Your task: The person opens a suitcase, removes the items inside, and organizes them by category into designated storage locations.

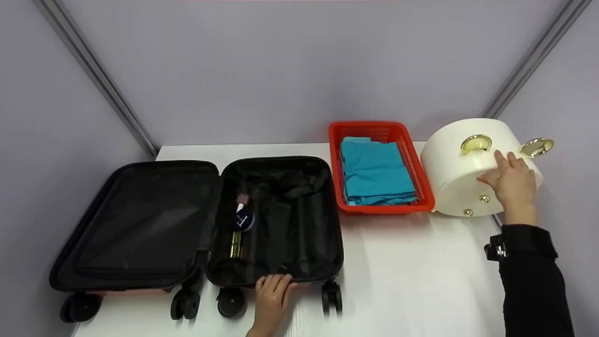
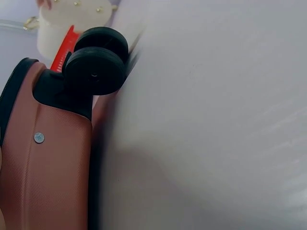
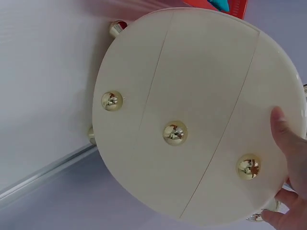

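An open pink suitcase with a black lining lies on the table. My left hand (image 1: 273,295) holds the near rim of its right half (image 1: 299,243), fingers bent over the edge. Along that half's left side lie a small brownish-pink and white item (image 1: 242,201), a dark blue round case (image 1: 244,219) and a narrow gold box (image 1: 235,245). At the right, my right hand (image 1: 512,182) touches a white rounded drawer box (image 3: 201,81) with gold knobs and ear-like handles. Its fingers are spread over the upper edge, thumb against the front.
Between suitcase and drawer box stands a red plastic basket (image 1: 384,209) with folded turquoise cloth (image 1: 374,168) in it. The suitcase's other half (image 1: 140,224) lies flat at the left, and black wheels (image 2: 93,72) stick out at the near side. Panel walls (image 1: 281,70) enclose the table (image 1: 398,281).
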Demonstrator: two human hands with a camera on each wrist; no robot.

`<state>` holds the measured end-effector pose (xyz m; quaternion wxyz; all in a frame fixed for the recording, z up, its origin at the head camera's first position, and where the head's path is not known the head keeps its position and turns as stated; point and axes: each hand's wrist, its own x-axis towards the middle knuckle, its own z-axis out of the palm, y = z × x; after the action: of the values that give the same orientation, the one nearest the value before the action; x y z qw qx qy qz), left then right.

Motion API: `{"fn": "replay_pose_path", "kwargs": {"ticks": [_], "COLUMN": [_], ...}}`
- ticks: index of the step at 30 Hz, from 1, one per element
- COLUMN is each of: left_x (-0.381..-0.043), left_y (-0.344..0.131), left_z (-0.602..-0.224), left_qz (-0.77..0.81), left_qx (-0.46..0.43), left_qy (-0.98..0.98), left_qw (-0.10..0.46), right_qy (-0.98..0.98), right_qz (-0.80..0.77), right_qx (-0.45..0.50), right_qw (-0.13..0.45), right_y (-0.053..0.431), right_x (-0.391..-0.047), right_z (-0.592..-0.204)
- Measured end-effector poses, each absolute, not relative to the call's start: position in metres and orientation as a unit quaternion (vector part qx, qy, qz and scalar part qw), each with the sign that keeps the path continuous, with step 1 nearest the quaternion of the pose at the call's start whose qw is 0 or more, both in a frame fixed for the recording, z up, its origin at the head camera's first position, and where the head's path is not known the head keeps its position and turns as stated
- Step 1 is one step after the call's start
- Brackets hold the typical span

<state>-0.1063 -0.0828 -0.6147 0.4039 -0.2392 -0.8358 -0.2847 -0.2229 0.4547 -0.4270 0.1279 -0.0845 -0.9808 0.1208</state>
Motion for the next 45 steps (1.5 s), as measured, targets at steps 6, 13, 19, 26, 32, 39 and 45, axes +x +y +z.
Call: {"fn": "replay_pose_path", "kwargs": {"ticks": [6,13,19,26,32,39,45], "left_x": [-0.106,-0.106,-0.105,-0.106,-0.105,-0.105,-0.104], "left_y": [-0.083,-0.083,-0.084,-0.084,-0.083,-0.084,-0.084], "left_z": [-0.616,-0.615,-0.613,-0.613,-0.613,-0.613,-0.613], "left_qz": [-0.286,-0.287,-0.284,-0.288,-0.286,-0.288,-0.291], "left_qx": [-0.239,-0.239,-0.237,-0.240,-0.237,-0.238,-0.233], "left_qy": [-0.837,-0.836,-0.837,-0.835,-0.838,-0.838,-0.843], "left_qw": [0.401,0.402,0.403,0.402,0.400,0.399,0.388], "right_qy": [-0.981,-0.974,-0.963,-0.947,-0.941,-0.940,-0.938], "right_qz": [0.092,0.072,0.067,0.057,0.028,-0.011,-0.026], "right_qx": [-0.086,-0.093,-0.122,-0.169,-0.206,-0.217,-0.207], "right_qw": [0.148,0.193,0.233,0.269,0.266,0.264,0.276], "right_y": [0.451,0.440,0.421,0.391,0.365,0.334,0.314], "right_x": [-0.206,-0.182,-0.160,-0.142,-0.128,-0.114,-0.105], "right_z": [-0.429,-0.435,-0.441,-0.444,-0.444,-0.444,-0.444]}}
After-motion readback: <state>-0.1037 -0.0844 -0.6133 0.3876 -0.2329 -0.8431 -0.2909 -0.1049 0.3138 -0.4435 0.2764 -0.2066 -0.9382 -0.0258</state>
